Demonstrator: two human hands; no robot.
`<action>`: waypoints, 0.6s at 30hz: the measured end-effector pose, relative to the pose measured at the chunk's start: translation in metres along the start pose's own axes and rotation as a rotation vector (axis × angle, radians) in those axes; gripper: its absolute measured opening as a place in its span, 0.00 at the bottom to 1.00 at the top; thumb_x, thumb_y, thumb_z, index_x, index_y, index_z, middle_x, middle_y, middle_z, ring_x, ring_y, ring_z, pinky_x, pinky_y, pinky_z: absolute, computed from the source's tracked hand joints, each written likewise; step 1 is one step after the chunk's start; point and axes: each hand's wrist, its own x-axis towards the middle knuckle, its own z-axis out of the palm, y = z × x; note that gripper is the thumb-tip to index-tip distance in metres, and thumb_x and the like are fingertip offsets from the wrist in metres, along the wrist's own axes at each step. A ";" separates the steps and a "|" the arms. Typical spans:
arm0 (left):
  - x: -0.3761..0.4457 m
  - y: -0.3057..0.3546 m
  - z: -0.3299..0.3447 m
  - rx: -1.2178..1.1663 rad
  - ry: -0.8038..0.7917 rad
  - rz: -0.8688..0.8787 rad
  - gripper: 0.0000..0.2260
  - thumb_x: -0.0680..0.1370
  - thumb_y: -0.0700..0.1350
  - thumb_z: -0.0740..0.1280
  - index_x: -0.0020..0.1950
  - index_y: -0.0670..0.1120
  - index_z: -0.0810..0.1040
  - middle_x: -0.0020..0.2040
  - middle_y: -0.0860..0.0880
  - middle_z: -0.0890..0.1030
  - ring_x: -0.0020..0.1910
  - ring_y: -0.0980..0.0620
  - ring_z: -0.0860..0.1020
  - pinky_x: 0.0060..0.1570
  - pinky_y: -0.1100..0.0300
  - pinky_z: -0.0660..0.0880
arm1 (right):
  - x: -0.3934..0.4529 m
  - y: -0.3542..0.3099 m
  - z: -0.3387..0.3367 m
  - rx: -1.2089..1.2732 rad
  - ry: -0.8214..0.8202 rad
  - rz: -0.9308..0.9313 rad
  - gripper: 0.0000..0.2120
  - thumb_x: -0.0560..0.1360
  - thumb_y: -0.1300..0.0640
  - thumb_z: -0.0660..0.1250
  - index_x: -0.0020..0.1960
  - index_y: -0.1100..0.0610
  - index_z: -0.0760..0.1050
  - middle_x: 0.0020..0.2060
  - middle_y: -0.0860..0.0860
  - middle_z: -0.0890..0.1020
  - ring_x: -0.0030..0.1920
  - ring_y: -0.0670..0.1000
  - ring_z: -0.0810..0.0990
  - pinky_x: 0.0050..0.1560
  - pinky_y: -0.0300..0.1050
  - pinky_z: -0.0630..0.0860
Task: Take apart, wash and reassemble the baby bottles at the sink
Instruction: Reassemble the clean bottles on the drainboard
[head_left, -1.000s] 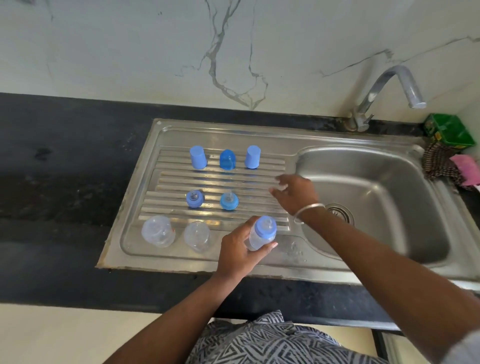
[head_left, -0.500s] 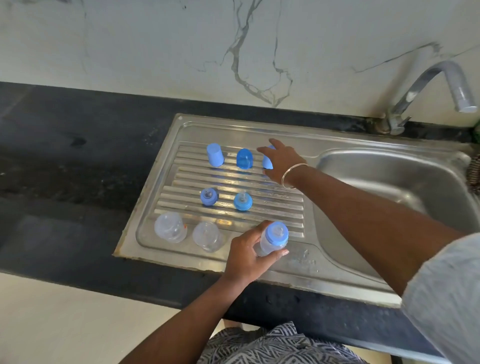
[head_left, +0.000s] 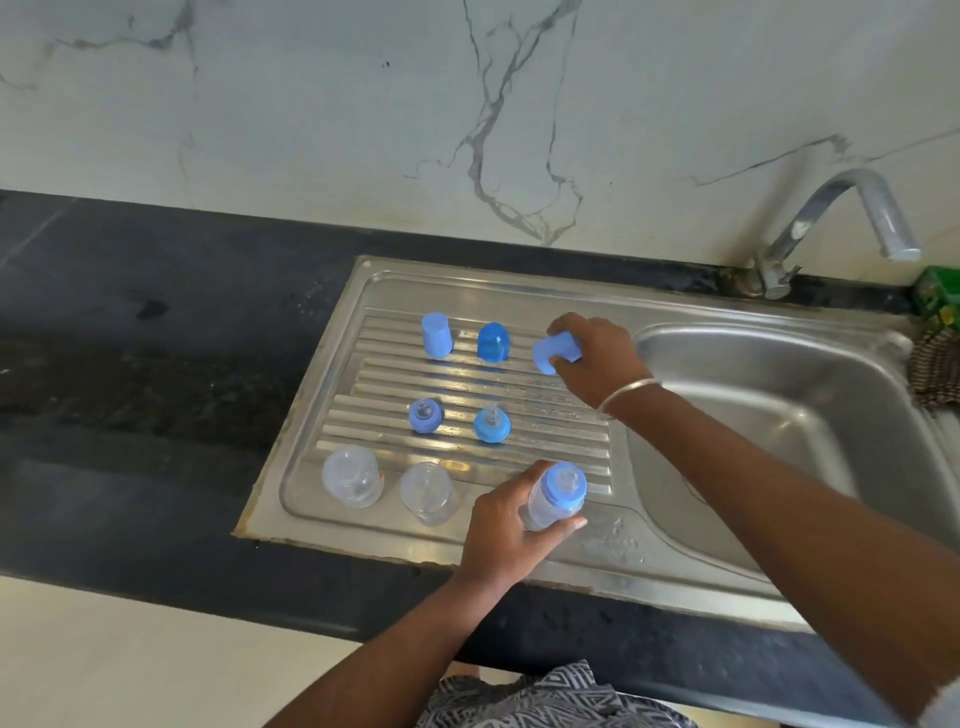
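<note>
**My hands at the sink, one on a bottle, one on a cap**

No brand, label or writing can be read on anything here; a faint embossed mark on the steel near the front edge is too blurred to make out.

My left hand grips a small clear bottle near the front of the steel draining board. My fingers and thumb curl around its body. The bottle stands roughly upright and wears a light blue screw ring with a clear teat on top.

My right hand reaches across to the back row and pinches a light blue cap, which is tipped onto its side, its closed end pointing left. A thin silver bangle sits on that wrist.

Also in the back row, a second light blue cap stands at the left, and a darker, see-through blue cap stands between it and the one I hold.

In the middle row sit two loose teat rings: a light blue one on the left and a brighter blue one just to its right.

At the front left, two clear empty bottles stand side by side, without rings.

The sink basin lies to the right, with a curved steel tap behind it.
</note>
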 end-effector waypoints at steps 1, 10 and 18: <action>0.001 0.000 0.000 -0.002 -0.005 0.000 0.25 0.70 0.61 0.77 0.64 0.56 0.78 0.55 0.60 0.83 0.56 0.60 0.80 0.55 0.56 0.78 | -0.011 -0.003 -0.009 0.002 0.011 -0.018 0.15 0.71 0.58 0.71 0.58 0.53 0.77 0.45 0.56 0.80 0.46 0.57 0.78 0.45 0.40 0.65; 0.001 -0.003 0.001 -0.034 -0.008 0.022 0.28 0.70 0.65 0.75 0.67 0.58 0.76 0.57 0.62 0.82 0.58 0.62 0.80 0.58 0.56 0.78 | -0.093 -0.017 -0.051 0.109 0.015 -0.101 0.13 0.73 0.47 0.66 0.55 0.52 0.75 0.45 0.52 0.76 0.42 0.51 0.75 0.43 0.42 0.71; 0.002 -0.007 0.002 -0.009 -0.021 0.067 0.26 0.70 0.65 0.74 0.66 0.59 0.76 0.54 0.60 0.83 0.53 0.59 0.81 0.52 0.55 0.78 | -0.128 -0.028 -0.052 -0.047 -0.080 -0.200 0.16 0.70 0.55 0.68 0.58 0.53 0.78 0.47 0.52 0.76 0.40 0.52 0.78 0.40 0.49 0.79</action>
